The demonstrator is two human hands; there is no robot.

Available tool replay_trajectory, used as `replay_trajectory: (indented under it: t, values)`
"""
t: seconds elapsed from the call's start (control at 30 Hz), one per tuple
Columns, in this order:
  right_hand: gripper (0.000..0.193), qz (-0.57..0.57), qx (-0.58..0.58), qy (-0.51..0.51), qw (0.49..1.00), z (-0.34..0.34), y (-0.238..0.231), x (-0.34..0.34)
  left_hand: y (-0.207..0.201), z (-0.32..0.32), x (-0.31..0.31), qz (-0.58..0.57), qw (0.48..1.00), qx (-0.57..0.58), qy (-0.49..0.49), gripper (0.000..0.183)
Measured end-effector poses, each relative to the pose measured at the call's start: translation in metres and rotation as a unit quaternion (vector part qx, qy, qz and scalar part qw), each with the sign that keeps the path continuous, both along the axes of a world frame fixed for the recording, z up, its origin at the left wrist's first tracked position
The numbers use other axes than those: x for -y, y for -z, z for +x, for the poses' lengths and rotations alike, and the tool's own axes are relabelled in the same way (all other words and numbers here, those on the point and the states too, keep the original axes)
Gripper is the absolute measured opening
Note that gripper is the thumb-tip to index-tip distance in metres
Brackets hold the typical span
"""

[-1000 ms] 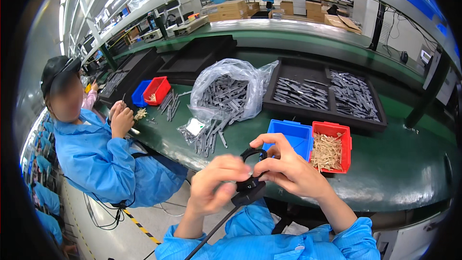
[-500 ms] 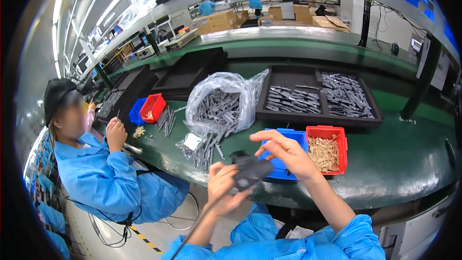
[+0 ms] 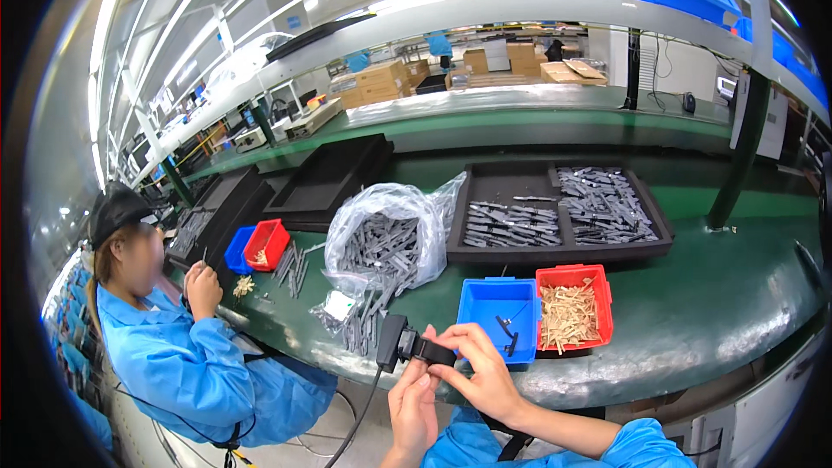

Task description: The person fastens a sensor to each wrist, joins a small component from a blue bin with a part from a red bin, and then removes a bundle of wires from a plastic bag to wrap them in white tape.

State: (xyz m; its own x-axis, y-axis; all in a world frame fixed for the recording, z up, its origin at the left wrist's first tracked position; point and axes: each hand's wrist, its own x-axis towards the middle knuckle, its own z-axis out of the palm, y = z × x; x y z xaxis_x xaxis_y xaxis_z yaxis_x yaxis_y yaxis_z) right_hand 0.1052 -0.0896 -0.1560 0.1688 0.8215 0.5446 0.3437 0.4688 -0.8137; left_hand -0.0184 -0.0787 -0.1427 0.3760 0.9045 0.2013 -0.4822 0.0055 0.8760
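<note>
At the front of a green workbench [image 3: 676,368], a light-seeming black cabled device [image 3: 414,347] is pinched at its soft-looking strap [image 3: 440,353] by the right hand [image 3: 482,374], while how the left hand [image 3: 414,407] grips cannot be told, and the stiff-looking housing [image 3: 393,341] is best grasped.

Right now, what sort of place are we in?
Probably a factory workshop: there's a long green workbench, a black tray holding lots of matching grey parts, and a co-worker in a blue work jacket.
</note>
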Motion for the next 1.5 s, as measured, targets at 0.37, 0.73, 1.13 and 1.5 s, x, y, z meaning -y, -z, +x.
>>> replay_trajectory:
  t: [0.37, 0.73, 1.13, 1.5]
  values:
    - [0.026, 0.041, 0.123, -0.055, 0.990, 0.009, -0.006, 0.005, 0.035, -0.010, -0.025, 0.374, 0.869, -0.315, -0.074, 0.044]
    - [0.029, 0.061, 0.139, -0.057, 0.987, -0.005, -0.017, 0.009, 0.020, -0.013, -0.004, 0.190, 0.972, -0.070, -0.118, 0.051]
    - [0.025, 0.043, 0.068, -0.113, 0.990, 0.002, -0.028, -0.015, -0.025, 0.012, -0.027, 0.137, 0.984, 0.088, -0.068, 0.052]
    - [0.023, 0.040, 0.095, -0.124, 0.987, 0.001, -0.052, -0.013, -0.034, 0.004, -0.072, 0.355, 0.912, -0.204, -0.034, 0.079]
